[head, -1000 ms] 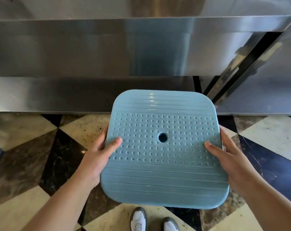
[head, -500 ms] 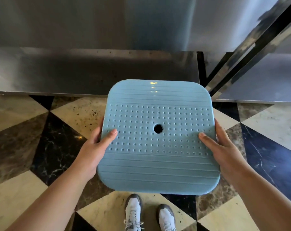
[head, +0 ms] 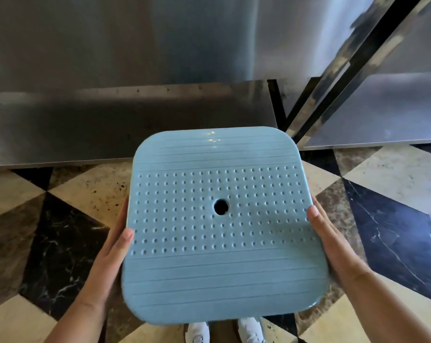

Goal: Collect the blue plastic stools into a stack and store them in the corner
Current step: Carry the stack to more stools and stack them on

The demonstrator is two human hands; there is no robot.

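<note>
A light blue plastic stool [head: 221, 256] fills the middle of the head view, seen from straight above: a square seat with rounded corners, rows of dimples and a round hole in the centre. Whatever is under the seat is hidden. My left hand [head: 110, 258] grips the seat's left edge, thumb on top and fingers under the rim. My right hand [head: 333, 246] grips the right edge the same way. The stool is held in the air above the floor, close to my body.
Brushed steel panels [head: 125, 125] stand right in front, with a second steel panel [head: 382, 107] at the right meeting them at a dark gap [head: 278, 105]. The floor [head: 48, 243] has a black, brown and cream marble pattern. My white shoes [head: 249, 330] show under the stool.
The view has tilted further down and nearer to the steel panels. The stool stays in both hands and looks bigger, and my thumbs have slid outward to its edges.
</note>
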